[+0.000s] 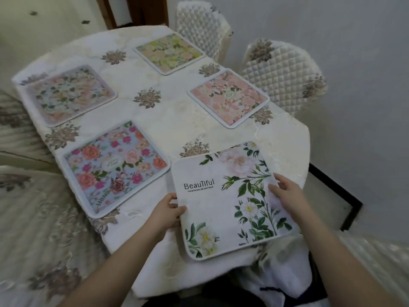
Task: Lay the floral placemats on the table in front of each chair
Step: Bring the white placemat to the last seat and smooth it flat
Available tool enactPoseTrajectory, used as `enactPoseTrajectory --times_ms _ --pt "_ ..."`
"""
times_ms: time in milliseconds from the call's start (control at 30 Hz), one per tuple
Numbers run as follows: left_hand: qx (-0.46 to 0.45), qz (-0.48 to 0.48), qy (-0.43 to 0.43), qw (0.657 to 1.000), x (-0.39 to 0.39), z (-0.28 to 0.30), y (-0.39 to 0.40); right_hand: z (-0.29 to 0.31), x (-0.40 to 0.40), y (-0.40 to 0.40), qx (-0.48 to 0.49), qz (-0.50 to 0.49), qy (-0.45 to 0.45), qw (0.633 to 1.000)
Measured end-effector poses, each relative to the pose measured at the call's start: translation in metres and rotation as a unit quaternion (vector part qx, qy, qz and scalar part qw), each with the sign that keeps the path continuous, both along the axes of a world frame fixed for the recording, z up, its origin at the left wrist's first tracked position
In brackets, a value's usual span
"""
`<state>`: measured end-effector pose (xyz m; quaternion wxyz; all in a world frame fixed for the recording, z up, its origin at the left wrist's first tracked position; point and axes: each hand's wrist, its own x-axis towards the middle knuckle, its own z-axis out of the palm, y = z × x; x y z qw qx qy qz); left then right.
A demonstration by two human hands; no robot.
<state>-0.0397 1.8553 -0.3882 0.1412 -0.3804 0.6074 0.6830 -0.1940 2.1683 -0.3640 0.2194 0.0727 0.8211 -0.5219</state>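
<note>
left hand (166, 211) grips left edge of white "Beautiful" placemat (223, 202) | right hand (285, 189) pinches its right edge | mat at near table edge | four floral placemats (115, 167) on cream embroidered tablecloth (168, 111) | quilted chairs (281, 72) by grey wall (365, 63)

Left arm: reaching up and forward from the lower left, bare forearm angling toward the centre.
Left hand (168, 212): curling at the near-left edge of the white placemat (223, 202), thumb lying on top, the other fingers tucking under the edge.
Left grip: pinching the edge between thumb and fingers.
Right arm: extending in from the lower right, bare forearm running diagonally up and to the left.
Right hand (287, 191): resting palm-down at the right side of the same placemat, wrist bending slightly.
Right fingers (274, 189): lying spread on the upper surface, thumb position hard to make out.
Hands: sitting well apart, one at each side.
</note>
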Motion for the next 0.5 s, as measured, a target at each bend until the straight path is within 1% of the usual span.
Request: enactPoseTrajectory --times_ms 100,233,367,500 --pt "0.007 0.028 -0.013 1.000 -0.013 -0.003 0.013 -0.006 -0.042 -0.001 0.045 0.059 0.034 0.997" --pt "0.017 0.061 -0.019 0.998 -0.027 -0.011 0.029 -0.013 -0.079 -0.003 0.076 0.114 0.046 0.990" --pt "0.021 0.107 -0.008 0.994 -0.033 -0.021 0.043 -0.019 -0.102 -0.003 0.091 0.140 0.046 0.985" --pt "0.001 0.147 -0.011 0.989 -0.030 -0.032 0.051 -0.029 -0.120 -0.009 0.106 0.162 0.049 0.980"
